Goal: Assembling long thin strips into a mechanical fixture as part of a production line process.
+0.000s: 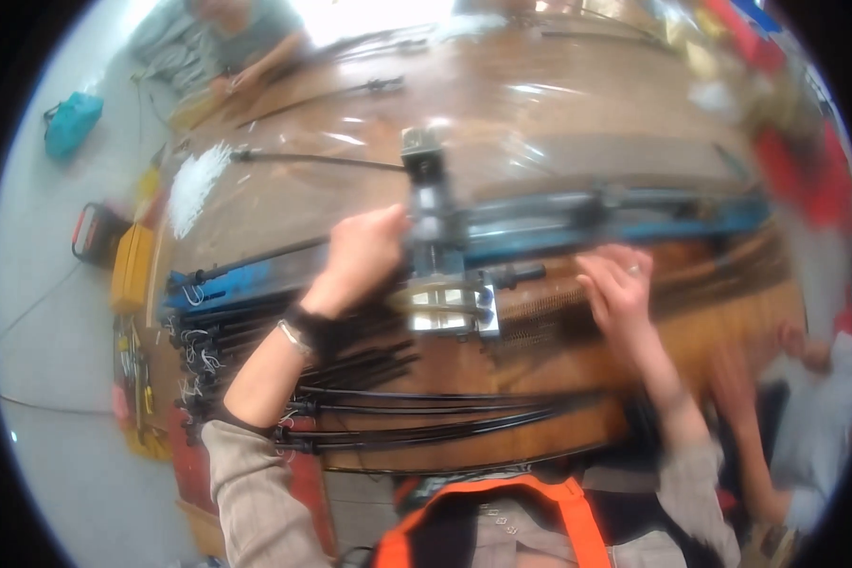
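Note:
A small clamp-like machine stands upright in the middle of the workbench, with a bright metal block and tubing at its near end. My left hand is closed beside its left side, where a black cable runs into the fist from the left. To the right of the machine, my right hand is raised with curled fingers pressed together; blur hides what they hold, if anything. A short dark cylinder sticks out of the machine toward that hand, apart from it. A coiled spring lies below.
A blue rail crosses the bench. Several black cables with end fittings lie along the near side. White ties are heaped at the left, near a yellow box. Other people sit at the far left and right, one person's hand close by.

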Action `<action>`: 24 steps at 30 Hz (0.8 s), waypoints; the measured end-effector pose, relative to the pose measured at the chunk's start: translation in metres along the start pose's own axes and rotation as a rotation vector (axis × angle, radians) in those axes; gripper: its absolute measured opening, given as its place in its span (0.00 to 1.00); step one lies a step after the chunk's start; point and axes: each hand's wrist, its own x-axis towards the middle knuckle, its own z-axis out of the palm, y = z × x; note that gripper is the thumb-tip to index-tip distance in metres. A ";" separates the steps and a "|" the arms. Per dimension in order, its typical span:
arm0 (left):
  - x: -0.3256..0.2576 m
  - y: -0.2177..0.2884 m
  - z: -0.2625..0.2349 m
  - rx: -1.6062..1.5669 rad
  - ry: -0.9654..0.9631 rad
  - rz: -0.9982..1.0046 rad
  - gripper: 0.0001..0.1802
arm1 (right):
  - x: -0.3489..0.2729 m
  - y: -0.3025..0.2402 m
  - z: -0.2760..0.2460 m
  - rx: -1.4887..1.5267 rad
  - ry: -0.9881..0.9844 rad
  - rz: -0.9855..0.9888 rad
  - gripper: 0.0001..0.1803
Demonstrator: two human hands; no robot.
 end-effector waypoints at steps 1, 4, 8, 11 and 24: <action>0.002 0.000 -0.001 0.006 0.023 -0.015 0.07 | -0.001 -0.005 0.001 0.079 -0.031 0.007 0.15; 0.005 0.006 -0.003 0.026 0.035 -0.035 0.07 | -0.001 -0.017 0.005 0.141 -0.037 0.051 0.15; 0.000 0.007 -0.008 0.045 0.037 -0.058 0.07 | 0.013 -0.032 0.016 0.252 -0.045 0.053 0.14; -0.007 0.007 -0.005 0.058 0.079 -0.058 0.06 | 0.008 -0.039 0.023 0.393 -0.071 0.090 0.13; -0.010 -0.057 -0.018 0.378 0.296 0.346 0.06 | 0.015 -0.037 -0.014 0.284 -0.472 -0.217 0.07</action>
